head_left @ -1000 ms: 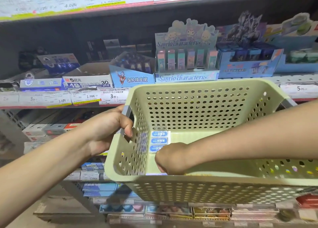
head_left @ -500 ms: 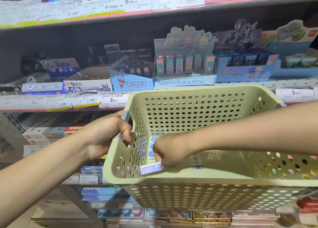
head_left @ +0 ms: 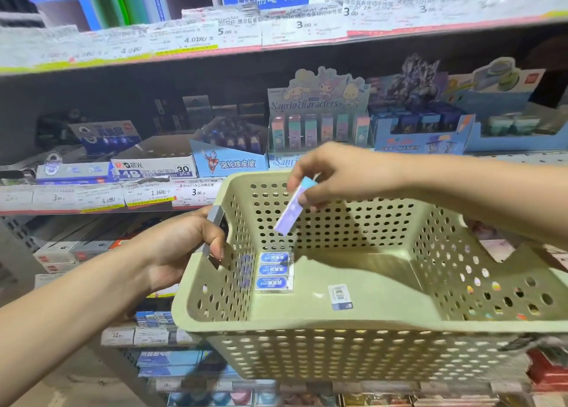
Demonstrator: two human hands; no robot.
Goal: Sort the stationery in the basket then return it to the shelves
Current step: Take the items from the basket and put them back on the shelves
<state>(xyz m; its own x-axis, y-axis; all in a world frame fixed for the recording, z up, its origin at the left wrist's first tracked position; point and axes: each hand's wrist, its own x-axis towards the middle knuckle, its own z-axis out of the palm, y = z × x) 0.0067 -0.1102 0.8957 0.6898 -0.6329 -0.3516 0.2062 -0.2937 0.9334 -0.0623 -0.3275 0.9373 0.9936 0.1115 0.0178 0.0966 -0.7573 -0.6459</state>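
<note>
Left hand (head_left: 181,247) curls around the grey handle (head_left: 215,219) of a green basket (head_left: 338,351) | three stacked blue packs (head_left: 274,272), perhaps erasers, lie on its floor beside a small barcoded pack (head_left: 339,297) | right hand (head_left: 335,173) pinches a pastel eraser (head_left: 295,207) above the basket, before the shelves (head_left: 276,37).

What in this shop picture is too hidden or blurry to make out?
- Head view: the print on the pastel eraser pinched by the right hand is smeared by motion.
- The left hand covers much of the grey handle of the basket.
- The small barcoded item lies label-up; its front is unseen.
- Price tags on the upper shelf are mostly too blurred to read.
- Both forearms run off the frame edges.
</note>
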